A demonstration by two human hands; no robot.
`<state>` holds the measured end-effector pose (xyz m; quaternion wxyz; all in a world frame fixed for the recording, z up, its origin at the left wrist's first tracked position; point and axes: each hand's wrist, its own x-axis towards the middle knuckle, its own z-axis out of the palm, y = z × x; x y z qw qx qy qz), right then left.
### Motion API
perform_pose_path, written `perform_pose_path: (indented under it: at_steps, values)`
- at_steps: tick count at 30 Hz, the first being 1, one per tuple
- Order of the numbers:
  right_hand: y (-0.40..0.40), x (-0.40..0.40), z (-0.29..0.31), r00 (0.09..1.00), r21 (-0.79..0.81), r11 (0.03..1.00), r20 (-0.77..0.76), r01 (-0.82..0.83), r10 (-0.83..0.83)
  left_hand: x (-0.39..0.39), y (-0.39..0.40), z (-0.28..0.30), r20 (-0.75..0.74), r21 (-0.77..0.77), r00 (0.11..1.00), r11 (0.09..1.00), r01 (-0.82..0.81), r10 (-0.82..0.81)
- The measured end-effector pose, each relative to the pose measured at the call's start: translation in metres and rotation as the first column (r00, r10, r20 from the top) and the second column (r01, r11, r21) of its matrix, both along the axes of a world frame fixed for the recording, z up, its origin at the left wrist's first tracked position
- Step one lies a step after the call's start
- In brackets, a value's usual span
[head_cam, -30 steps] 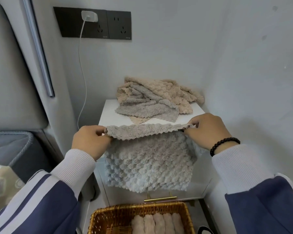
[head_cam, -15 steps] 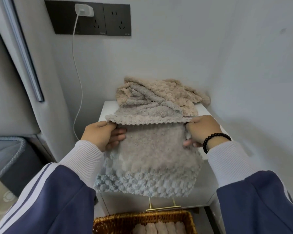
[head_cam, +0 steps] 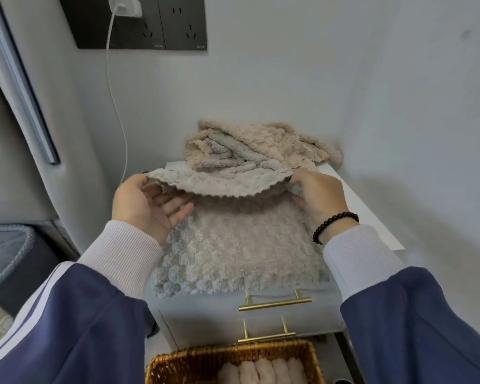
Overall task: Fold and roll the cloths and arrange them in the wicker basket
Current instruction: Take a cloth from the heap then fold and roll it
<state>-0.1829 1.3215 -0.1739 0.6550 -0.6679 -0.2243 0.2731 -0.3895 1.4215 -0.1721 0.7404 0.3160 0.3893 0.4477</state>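
Left hand (head_cam: 147,206): pinched fluffy grey cloth (head_cam: 233,239), scalloped edge.
Right hand (head_cam: 320,200): gripped opposite corner.
Wicker basket (head_cam: 178,367): below hands, woven.

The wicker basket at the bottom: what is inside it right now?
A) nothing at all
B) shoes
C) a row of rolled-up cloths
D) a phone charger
C: the wicker basket holds several pale rolled cloths lying side by side, seen at the bottom edge of the head view.
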Motion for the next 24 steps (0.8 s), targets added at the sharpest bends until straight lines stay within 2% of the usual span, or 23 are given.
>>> perform_pose_path:
  at_steps: [2, 4, 6, 8, 9, 12, 17, 20, 24]
  values:
    - [-0.005, 0.002, 0.002, 0.992, 0.057, 0.996, -0.110, 0.068, -0.062, -0.005, 0.000, 0.000, 0.004, -0.007, 1.000, 1.000, 0.014, -0.014]
    - [-0.011, 0.008, 0.000, 0.975, 0.045, 0.990, -0.181, 0.137, -0.126, -0.008, -0.003, 0.003, -0.100, 0.023, 0.995, 1.000, 0.018, -0.016]
    - [-0.015, 0.017, -0.005, 0.980, -0.066, 0.988, -0.139, 0.137, -0.145, -0.008, -0.005, 0.003, -0.240, 0.096, 0.970, 0.995, -0.010, 0.033]
    - [-0.018, 0.025, -0.014, 0.991, -0.197, 0.977, -0.080, 0.088, -0.105, -0.009, -0.006, 0.000, -0.315, 0.144, 0.948, 0.990, -0.002, 0.048]
    - [-0.019, 0.028, -0.019, 0.993, -0.236, 0.970, -0.086, 0.063, -0.085, -0.009, -0.006, -0.001, -0.311, 0.146, 0.950, 0.989, 0.013, 0.033]
    - [-0.028, 0.023, -0.021, 0.969, -0.271, 0.962, -0.241, -0.019, -0.049, -0.007, -0.007, -0.003, -0.281, 0.146, 0.960, 0.989, 0.029, 0.013]
    - [-0.044, 0.009, -0.021, 0.898, -0.236, 0.951, -0.433, -0.199, 0.080, -0.007, -0.011, -0.006, -0.248, 0.177, 0.969, 0.983, 0.041, 0.004]
    - [-0.038, 0.019, -0.034, 0.898, -0.232, 0.952, -0.432, -0.201, 0.084, -0.005, -0.021, -0.009, -0.266, 0.167, 0.964, 0.984, 0.065, -0.019]
    - [-0.031, 0.031, -0.036, 0.949, -0.216, 0.970, -0.314, -0.109, 0.037, -0.009, -0.029, -0.012, -0.284, 0.174, 0.958, 0.981, 0.083, -0.031]
